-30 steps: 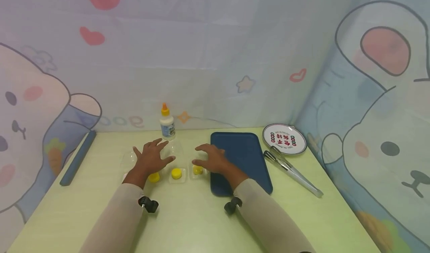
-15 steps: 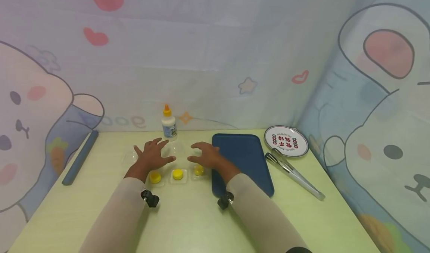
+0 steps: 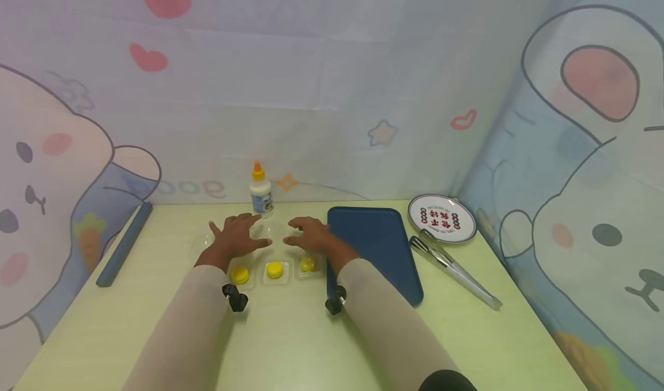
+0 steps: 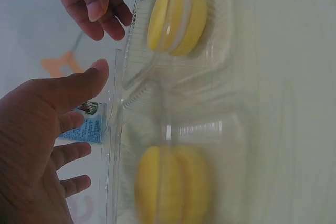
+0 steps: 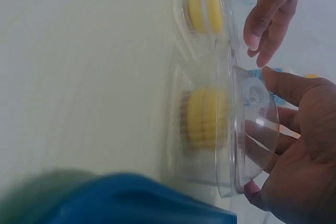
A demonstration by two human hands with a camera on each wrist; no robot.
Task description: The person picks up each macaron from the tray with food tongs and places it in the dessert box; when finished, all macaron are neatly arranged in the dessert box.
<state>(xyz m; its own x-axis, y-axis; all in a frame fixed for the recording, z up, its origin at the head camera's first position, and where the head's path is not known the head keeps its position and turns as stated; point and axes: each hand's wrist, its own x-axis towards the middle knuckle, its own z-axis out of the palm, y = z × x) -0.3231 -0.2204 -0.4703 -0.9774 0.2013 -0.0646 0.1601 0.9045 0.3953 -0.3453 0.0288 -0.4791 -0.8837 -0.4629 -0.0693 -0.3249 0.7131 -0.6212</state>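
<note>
Three yellow macarons sit in clear plastic boxes in a row: a left macaron (image 3: 240, 274), a middle macaron (image 3: 274, 269) and a right macaron (image 3: 308, 263). A domed clear lid (image 5: 260, 121) covers the right one, while a raised clear lid (image 3: 271, 229) shows behind the middle box. My left hand (image 3: 236, 241) hovers at the back of the left and middle boxes, thumb out and fingers apart, holding nothing. Behind the right box, my right hand (image 3: 309, 236) has fingers loosely bent toward the middle lid; in the right wrist view its fingers show through the dome.
A dark blue tray (image 3: 373, 247) lies right of the boxes. Metal tongs (image 3: 456, 273) and a white plate (image 3: 441, 231) with red lettering are farther right. A glue bottle (image 3: 261, 192) stands behind the boxes. A blue-grey bar (image 3: 124, 244) lies far left.
My right hand has moved left and slightly back, from over the right box toward the middle lid, uncovering the right macaron. My left hand has barely shifted.
</note>
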